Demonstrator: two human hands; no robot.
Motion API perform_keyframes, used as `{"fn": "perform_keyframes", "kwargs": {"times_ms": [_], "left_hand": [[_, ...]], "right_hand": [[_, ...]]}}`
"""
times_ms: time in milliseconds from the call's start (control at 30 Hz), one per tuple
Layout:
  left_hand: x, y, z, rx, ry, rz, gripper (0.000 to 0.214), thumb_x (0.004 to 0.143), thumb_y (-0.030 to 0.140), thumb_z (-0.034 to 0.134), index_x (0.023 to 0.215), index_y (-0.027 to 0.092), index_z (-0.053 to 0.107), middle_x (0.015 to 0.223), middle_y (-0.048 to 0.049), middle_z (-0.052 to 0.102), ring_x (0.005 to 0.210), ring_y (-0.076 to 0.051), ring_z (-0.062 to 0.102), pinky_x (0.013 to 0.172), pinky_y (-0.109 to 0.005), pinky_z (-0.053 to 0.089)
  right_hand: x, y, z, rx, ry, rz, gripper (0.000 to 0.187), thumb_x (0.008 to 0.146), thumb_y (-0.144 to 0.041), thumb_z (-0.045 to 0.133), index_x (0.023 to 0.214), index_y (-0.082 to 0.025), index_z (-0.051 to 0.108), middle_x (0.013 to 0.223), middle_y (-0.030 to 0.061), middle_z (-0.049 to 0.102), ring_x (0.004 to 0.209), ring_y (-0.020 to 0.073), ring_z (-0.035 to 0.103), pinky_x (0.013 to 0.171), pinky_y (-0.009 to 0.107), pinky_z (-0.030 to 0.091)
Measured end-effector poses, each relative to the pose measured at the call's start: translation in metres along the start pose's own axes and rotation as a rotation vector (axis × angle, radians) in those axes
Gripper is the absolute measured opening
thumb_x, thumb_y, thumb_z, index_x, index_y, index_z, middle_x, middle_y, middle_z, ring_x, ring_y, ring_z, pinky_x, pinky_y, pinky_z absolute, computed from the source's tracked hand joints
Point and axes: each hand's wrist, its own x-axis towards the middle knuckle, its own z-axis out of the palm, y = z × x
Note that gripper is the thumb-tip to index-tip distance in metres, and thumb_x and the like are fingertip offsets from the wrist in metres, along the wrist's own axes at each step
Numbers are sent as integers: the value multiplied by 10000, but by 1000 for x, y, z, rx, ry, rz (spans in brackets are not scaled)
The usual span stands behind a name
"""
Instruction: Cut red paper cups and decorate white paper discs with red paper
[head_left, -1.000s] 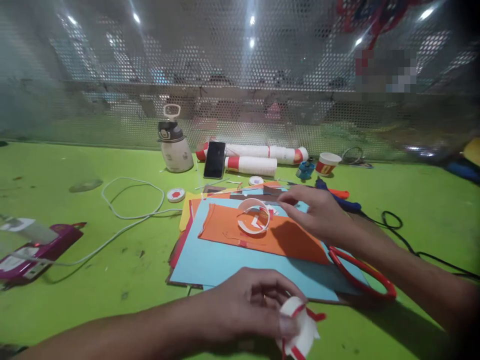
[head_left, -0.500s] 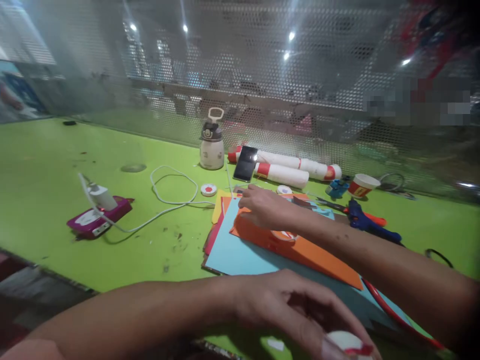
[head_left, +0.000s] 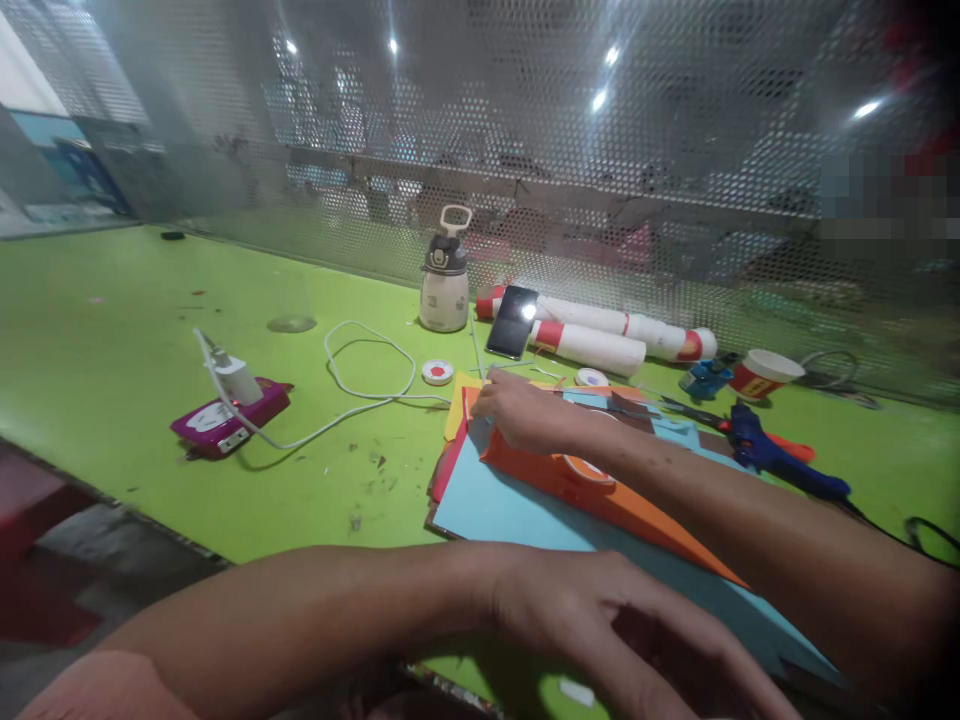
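Observation:
My right hand (head_left: 525, 412) reaches across a stack of coloured paper and closes its fingers on the far left corner of the orange sheet (head_left: 637, 505). That sheet lies on a light blue sheet (head_left: 502, 510). A white paper ring (head_left: 585, 467) shows partly under my right forearm. My left hand (head_left: 622, 635) is at the bottom edge with its fingers curled. Whatever it holds lies below the picture's edge.
The green table (head_left: 135, 320) carries a white bottle (head_left: 444, 275), a phone (head_left: 512, 322) leaning on rolls of stacked paper cups (head_left: 600, 345), a tape roll (head_left: 437, 372), a purple power strip with charger (head_left: 225, 425), a blue glue gun (head_left: 780, 460) and a paper cup (head_left: 761, 372). A perforated screen stands behind.
My right hand has moved left from the paper ring to the orange sheet's corner. The view has swung left, and the red-and-white cup piece in my left hand has dropped out of sight.

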Motion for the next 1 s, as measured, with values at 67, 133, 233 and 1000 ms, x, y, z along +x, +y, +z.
{"fn": "perform_keyframes", "kwargs": {"times_ms": [67,133,233,1000], "left_hand": [[0,-1,0,9,43,10,402,736,332,737,1089,147,682,1025,-14,592,1299,-313,482,1013,-336,386],[0,-2,0,34,93,-5,490,687,323,770,1125,129,668,1038,-35,583,1212,-302,554,1003,-353,404],[-1,-4,1,42,190,-20,597,621,351,803,1151,113,667,1024,-55,583,1064,-264,607,992,-371,420],[0,-6,7,8,396,-138,538,602,339,844,1088,147,715,953,-25,651,834,-153,600,841,-292,460]], "right_hand": [[-2,2,-1,47,35,43,282,953,-265,582,1221,-175,589,1150,73,651,1000,219,648,836,421,547],[-6,6,-6,87,71,93,323,961,-254,568,1275,-184,556,1195,82,638,1040,229,639,857,432,541],[-15,19,-15,125,96,169,287,954,-267,579,1225,-174,591,1218,85,637,1070,234,630,894,448,523],[-119,41,-7,116,149,571,248,939,-390,573,941,-157,659,798,6,670,690,145,621,656,302,492]]}}
